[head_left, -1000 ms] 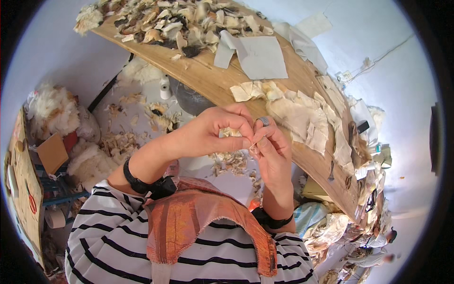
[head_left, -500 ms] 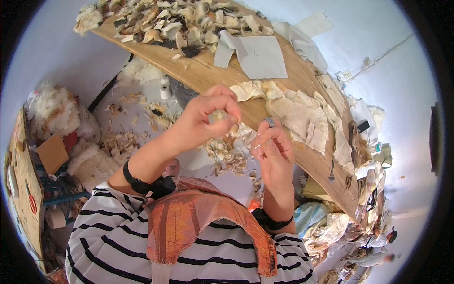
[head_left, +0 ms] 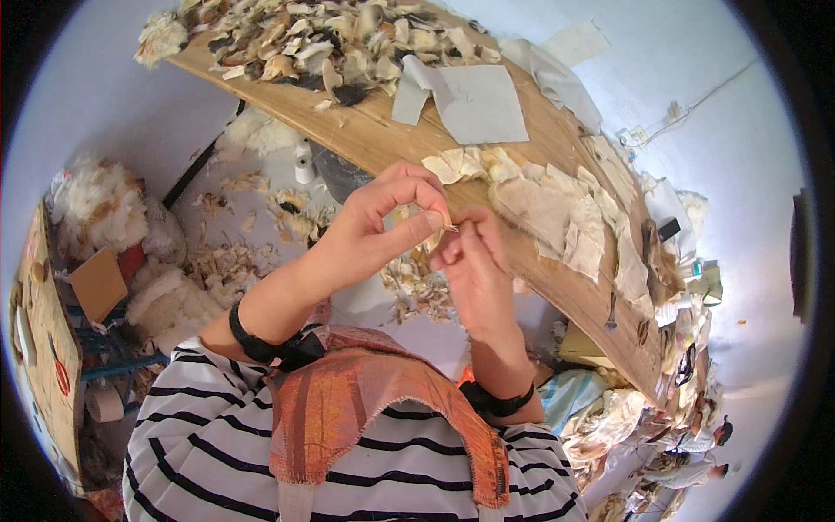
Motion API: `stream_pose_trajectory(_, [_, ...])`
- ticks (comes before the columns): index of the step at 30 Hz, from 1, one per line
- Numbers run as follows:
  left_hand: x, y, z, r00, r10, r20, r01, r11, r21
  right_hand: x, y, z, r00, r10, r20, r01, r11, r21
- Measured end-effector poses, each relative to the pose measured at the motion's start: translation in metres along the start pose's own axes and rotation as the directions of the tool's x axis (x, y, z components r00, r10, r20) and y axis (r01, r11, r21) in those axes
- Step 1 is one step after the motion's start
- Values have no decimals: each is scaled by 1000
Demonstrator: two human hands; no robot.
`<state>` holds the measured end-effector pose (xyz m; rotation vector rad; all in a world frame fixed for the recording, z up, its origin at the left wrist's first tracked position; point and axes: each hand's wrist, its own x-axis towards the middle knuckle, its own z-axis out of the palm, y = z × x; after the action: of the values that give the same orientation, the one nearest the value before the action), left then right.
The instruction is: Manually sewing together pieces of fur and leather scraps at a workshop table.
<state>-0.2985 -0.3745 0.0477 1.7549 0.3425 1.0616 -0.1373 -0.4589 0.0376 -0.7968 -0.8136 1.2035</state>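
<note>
My left hand is closed in a pinch, its thumb and forefinger at a thin, pale item, too small to identify. My right hand is raised against it, fingers curled and somewhat smeared, also gripping at that item. Both meet above the front edge of a wooden table. Just beyond them lie cream hide pieces. An orange patterned cloth hangs over my striped top.
Fur scraps heap on the far table end, beside white sheets. A thread cone and fluffy fleece are at left, near a board with red scissors. People in pale clothing appear at lower right.
My hands parted half a second ago, the left rising up and leftward. Now the right has moved up and left, and their fingertips meet again, higher than one second ago.
</note>
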Motion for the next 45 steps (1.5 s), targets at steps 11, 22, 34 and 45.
stream_pose_trajectory(11, [-15, -17, -43, 960, -182, -214, 129, 962, -239, -7, 1, -34, 971, 206, 121, -211, 977, 25])
stream_pose_trajectory(22, [-45, -12, -109, 933, 185, -309, 65, 757, 650, -9, -17, -23, 989, 147, 28, -126, 918, -376])
stream_pose_trajectory(34, [-24, 14, -13, 894, -385, 227, 445, 711, -545, -10, -13, 10, 952, -65, 300, 282, 571, -771])
stream_pose_trajectory(45, [-7, 95, -5, 838, 307, 451, 76, 754, -653, -39, -53, 21, 885, -250, 392, 440, 722, -534])
